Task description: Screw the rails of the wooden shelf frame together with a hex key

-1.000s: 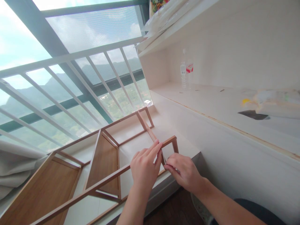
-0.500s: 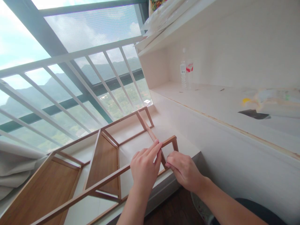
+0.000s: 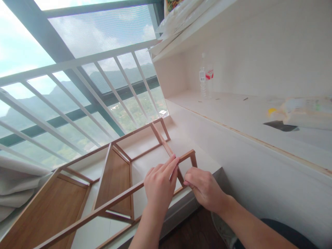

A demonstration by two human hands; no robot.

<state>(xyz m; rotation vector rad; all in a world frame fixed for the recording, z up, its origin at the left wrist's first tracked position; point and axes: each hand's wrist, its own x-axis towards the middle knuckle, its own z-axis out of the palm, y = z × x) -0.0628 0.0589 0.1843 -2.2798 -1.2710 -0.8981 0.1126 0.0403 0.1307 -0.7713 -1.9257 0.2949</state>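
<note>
A brown wooden shelf rack (image 3: 114, 173) lies on its side on a white window ledge (image 3: 155, 162). My left hand (image 3: 159, 185) rests on the rack's near rail, fingers laid over a joint by the end frame (image 3: 190, 156). My right hand (image 3: 204, 188) sits just right of it, fingertips pinched at that same joint. Whatever the fingers pinch is too small to see.
White window bars (image 3: 85, 79) rise behind the rack. A white shelf unit at the right holds a water bottle (image 3: 202, 81) and a plastic bag (image 3: 303, 112). A curtain (image 3: 18, 183) bunches at the left. Dark floor (image 3: 192, 235) lies below the ledge.
My right hand has crept slightly up and left along the joint. The left hand and the rack have stayed put.
</note>
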